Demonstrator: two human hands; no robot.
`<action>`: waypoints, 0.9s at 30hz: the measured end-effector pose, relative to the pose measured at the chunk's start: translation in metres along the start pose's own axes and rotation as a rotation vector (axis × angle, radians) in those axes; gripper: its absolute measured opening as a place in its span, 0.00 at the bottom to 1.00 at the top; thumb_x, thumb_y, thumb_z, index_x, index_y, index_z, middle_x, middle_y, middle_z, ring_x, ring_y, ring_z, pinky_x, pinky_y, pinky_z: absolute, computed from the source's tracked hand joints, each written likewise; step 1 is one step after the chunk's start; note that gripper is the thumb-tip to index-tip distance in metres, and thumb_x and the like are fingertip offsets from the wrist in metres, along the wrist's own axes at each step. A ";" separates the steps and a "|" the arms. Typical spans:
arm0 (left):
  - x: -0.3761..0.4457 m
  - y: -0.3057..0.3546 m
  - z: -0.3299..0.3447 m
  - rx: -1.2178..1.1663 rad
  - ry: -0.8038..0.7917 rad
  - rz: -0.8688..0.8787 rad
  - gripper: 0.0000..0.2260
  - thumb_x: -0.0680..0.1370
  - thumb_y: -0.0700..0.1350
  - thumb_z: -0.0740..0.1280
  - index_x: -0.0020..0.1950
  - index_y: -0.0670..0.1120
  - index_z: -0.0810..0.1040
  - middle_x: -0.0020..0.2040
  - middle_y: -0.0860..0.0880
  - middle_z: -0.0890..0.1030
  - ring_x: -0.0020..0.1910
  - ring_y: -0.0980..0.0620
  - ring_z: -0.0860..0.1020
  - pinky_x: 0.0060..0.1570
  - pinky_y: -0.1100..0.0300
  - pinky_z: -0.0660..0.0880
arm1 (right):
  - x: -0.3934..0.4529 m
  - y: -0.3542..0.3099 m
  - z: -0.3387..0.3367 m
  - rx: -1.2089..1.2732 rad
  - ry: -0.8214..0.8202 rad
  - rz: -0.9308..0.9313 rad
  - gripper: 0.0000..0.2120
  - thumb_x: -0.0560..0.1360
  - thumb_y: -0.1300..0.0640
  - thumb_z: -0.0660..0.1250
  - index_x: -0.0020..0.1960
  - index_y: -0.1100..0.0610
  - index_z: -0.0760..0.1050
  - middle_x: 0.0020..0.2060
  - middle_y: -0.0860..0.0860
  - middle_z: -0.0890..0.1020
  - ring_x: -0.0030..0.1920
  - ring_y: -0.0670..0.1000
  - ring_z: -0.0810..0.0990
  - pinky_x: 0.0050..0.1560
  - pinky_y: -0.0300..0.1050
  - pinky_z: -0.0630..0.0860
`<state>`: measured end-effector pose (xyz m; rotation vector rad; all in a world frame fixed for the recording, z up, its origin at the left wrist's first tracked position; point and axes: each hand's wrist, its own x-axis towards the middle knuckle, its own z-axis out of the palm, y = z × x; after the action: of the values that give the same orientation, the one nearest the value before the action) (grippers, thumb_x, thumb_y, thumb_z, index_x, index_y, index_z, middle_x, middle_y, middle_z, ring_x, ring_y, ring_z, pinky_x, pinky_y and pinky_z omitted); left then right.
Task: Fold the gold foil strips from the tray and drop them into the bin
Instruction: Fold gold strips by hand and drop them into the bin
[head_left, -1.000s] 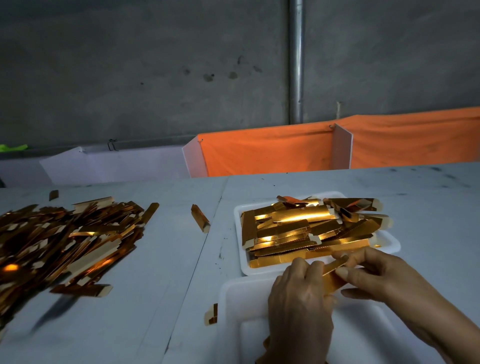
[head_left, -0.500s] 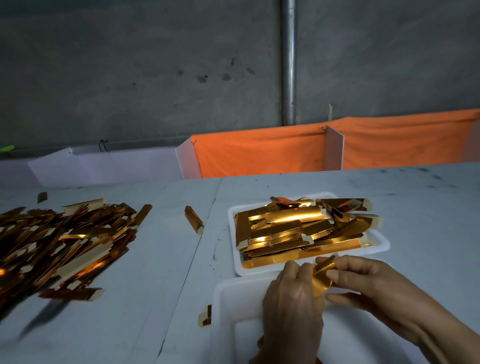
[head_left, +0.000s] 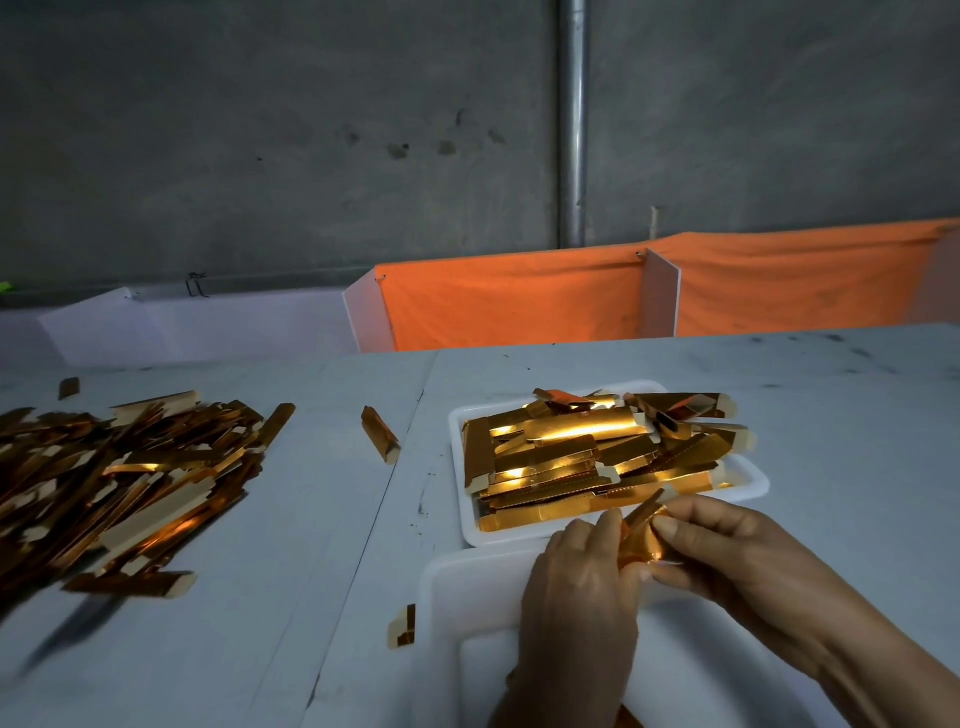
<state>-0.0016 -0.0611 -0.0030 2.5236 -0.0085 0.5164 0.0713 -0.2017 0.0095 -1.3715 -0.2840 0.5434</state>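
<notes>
A white tray (head_left: 754, 477) in the middle of the table holds a stack of several flat gold foil strips (head_left: 571, 457). Just in front of it stands a white bin (head_left: 447, 613). Over the bin's far edge both hands pinch one gold foil strip (head_left: 641, 535), which is bent between them. My left hand (head_left: 582, 597) holds its left part with curled fingers. My right hand (head_left: 727, 561) pinches its right part between thumb and fingers. Most of the strip is hidden by the fingers.
A big loose heap of gold strips (head_left: 119, 478) covers the table's left side. Single gold pieces lie near the table seam (head_left: 381, 434) and beside the bin's left wall (head_left: 402, 626). Orange cloth dividers (head_left: 509, 296) and a grey wall stand behind the table.
The strip between my hands has gone from nearly straight to bent and shorter. Both hands stayed over the bin's far edge, moving closer together.
</notes>
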 end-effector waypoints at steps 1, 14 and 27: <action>0.002 0.001 -0.002 0.006 -0.006 -0.024 0.25 0.81 0.56 0.54 0.77 0.54 0.55 0.74 0.55 0.64 0.71 0.57 0.63 0.67 0.66 0.60 | 0.000 0.000 0.000 0.001 0.001 -0.006 0.09 0.68 0.58 0.68 0.44 0.62 0.83 0.44 0.61 0.84 0.44 0.53 0.84 0.41 0.39 0.80; -0.003 -0.001 0.001 0.035 -0.015 0.116 0.24 0.79 0.56 0.60 0.74 0.49 0.65 0.67 0.51 0.73 0.65 0.53 0.70 0.59 0.62 0.67 | 0.000 -0.002 -0.013 0.043 -0.136 0.186 0.16 0.68 0.63 0.71 0.53 0.71 0.78 0.52 0.70 0.80 0.51 0.62 0.81 0.51 0.52 0.82; 0.002 -0.004 0.007 0.178 -0.196 0.070 0.19 0.81 0.49 0.60 0.71 0.48 0.63 0.65 0.50 0.73 0.61 0.53 0.72 0.58 0.61 0.67 | -0.001 -0.001 -0.005 -0.016 -0.089 0.207 0.07 0.68 0.65 0.71 0.45 0.64 0.84 0.48 0.63 0.84 0.47 0.55 0.85 0.38 0.39 0.80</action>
<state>0.0030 -0.0613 -0.0092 2.7477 -0.1296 0.3068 0.0735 -0.2062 0.0101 -1.4033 -0.2196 0.7765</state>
